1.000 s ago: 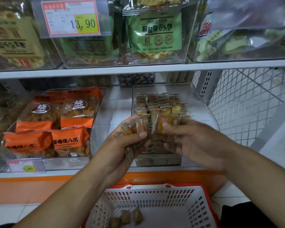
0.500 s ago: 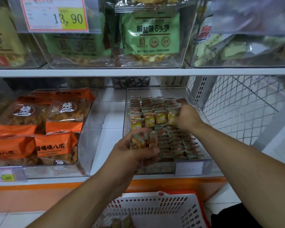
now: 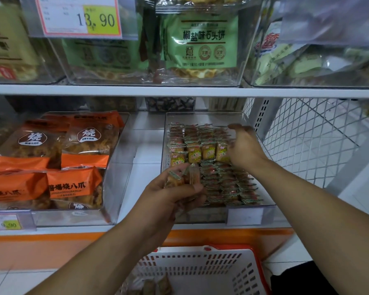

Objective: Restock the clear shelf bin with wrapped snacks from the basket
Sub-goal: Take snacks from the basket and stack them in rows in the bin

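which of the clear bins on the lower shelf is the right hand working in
The clear shelf bin on the right, filled with rows of small wrapped snacks; the right hand rests on its upright yellow row. The left bin holds large orange packets.

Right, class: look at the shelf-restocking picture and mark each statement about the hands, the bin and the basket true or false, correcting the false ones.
1. The left hand holds a few wrapped snacks in front of the clear bin. True.
2. The right hand is down inside the basket. False: it reaches into the clear bin, at a standing row of snacks.
3. The basket is empty. False: a few wrapped snacks lie at its bottom.
4. The bin to the left holds orange packets. True.
5. The price tag on the upper shelf reads 9.90. False: it reads 13.90.
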